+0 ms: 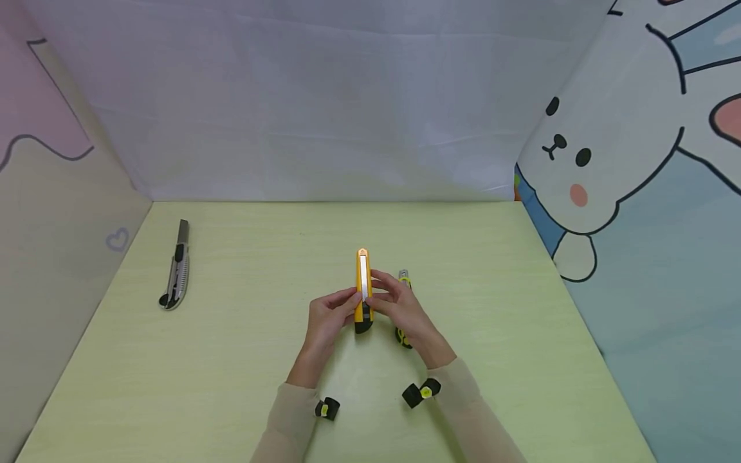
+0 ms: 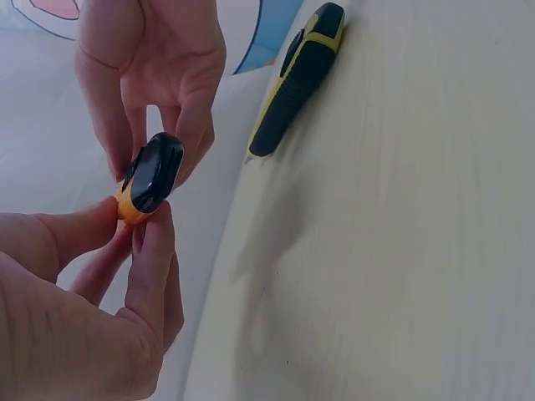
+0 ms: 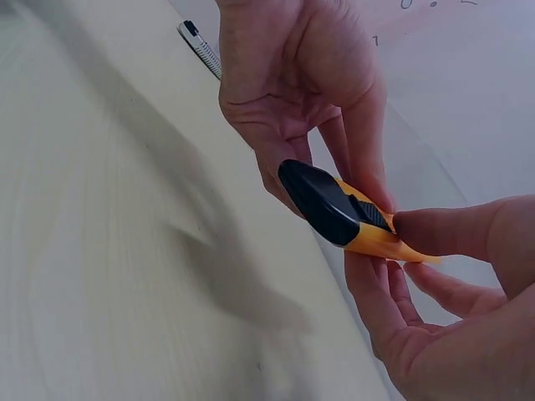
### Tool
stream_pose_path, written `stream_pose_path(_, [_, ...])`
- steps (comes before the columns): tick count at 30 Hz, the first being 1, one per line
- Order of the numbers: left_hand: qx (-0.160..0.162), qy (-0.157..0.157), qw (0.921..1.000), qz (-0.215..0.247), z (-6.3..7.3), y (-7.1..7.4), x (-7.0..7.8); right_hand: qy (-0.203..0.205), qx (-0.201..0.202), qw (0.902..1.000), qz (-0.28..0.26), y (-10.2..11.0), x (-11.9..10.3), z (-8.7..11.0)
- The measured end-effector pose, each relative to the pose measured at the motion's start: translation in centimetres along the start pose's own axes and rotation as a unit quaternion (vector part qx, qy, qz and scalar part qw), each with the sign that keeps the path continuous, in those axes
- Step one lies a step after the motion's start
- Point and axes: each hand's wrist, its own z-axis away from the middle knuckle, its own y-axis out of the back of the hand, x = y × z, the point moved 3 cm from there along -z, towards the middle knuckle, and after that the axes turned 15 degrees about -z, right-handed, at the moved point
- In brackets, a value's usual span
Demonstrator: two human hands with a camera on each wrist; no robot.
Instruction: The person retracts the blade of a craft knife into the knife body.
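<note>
Both hands hold one yellow utility knife with a black end cap, raised above the table in the head view. My left hand pinches its left side between thumb and fingers. From the right, my right hand pinches it with the thumb near the black slider. The knife's black end cap faces the left wrist camera. A black-and-yellow utility knife lies on the table beside the right hand, which partly hides it in the head view.
A silver-grey utility knife with a black slider lies at the table's left side. The pale yellow-green table meets a white cloth wall at the back. Printed cloth panels stand along both sides. Each wrist wears a small black camera.
</note>
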Motion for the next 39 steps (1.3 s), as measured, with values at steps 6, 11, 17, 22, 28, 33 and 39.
stream_pose_path(6, [0.000,0.001,0.9999,-0.015,-0.1,0.2,-0.2,0.011,0.002,0.9998,0.014,0.1,0.4,-0.1])
stream_pose_path(11, [0.000,-0.005,0.9991,-0.043,-0.3,0.4,-0.4,0.016,0.008,0.9993,0.032,0.1,0.7,-0.1])
stream_pose_path(17, [-0.001,-0.016,0.9980,-0.061,-0.5,0.6,-0.6,0.016,0.020,0.9985,0.049,0.0,1.2,-0.2])
stream_pose_path(22, [-0.002,-0.019,0.9972,-0.073,-0.6,0.7,-0.9,0.027,0.032,0.9962,0.077,-0.5,0.9,0.0])
stream_pose_path(28, [-0.008,-0.023,0.9952,-0.095,-0.6,0.9,-1.0,0.032,0.053,0.9915,0.115,-0.4,1.7,-0.3])
stream_pose_path(33, [-0.009,-0.027,0.9925,-0.119,-0.7,1.0,-1.2,0.032,0.052,0.9891,0.134,-0.6,2.0,-0.4])
stream_pose_path(39, [-0.006,-0.027,0.9893,-0.143,-0.9,1.0,-1.5,0.048,0.044,0.9846,0.162,-0.8,2.4,-0.5])
